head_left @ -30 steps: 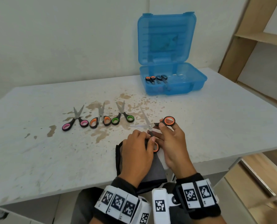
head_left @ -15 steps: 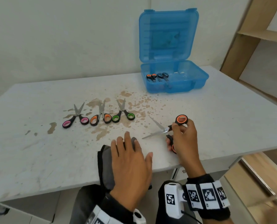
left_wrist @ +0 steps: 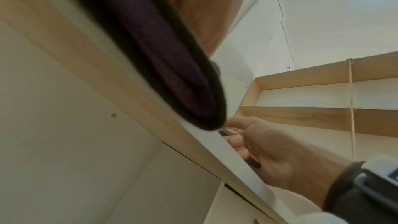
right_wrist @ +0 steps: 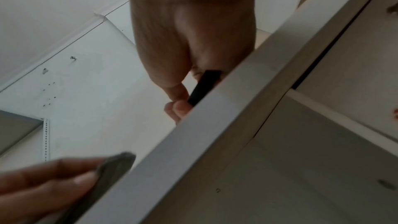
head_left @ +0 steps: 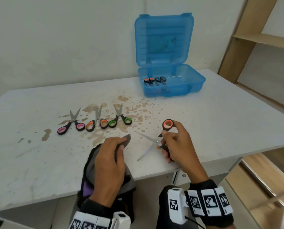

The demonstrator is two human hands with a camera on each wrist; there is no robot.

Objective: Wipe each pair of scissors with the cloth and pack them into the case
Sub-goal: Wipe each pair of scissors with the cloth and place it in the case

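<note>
My right hand (head_left: 172,142) grips orange-handled scissors (head_left: 156,139) by their handles, blades spread open and pointing left over the table's front edge. My left hand (head_left: 111,156) pinches a grey cloth (head_left: 125,140) between thumb and fingers, a short gap left of the blades; the rest of the cloth hangs over the table edge (left_wrist: 172,67). Three more scissors lie in a row: pink (head_left: 71,124), orange (head_left: 97,123) and green (head_left: 120,119). The open blue case (head_left: 195,81) at the back holds two scissors (head_left: 154,80). In the right wrist view the fingers clasp a black handle (right_wrist: 202,88).
The white table (head_left: 220,121) is stained brown around the scissor row. A wooden shelf unit (head_left: 262,42) stands to the right, and the case lid (head_left: 164,40) leans upright against the wall.
The hands separated: my right hand carried the scissors to the right and swung the blades open. My left hand flattened on the cloth, then gathered and lifted a fold of it.
</note>
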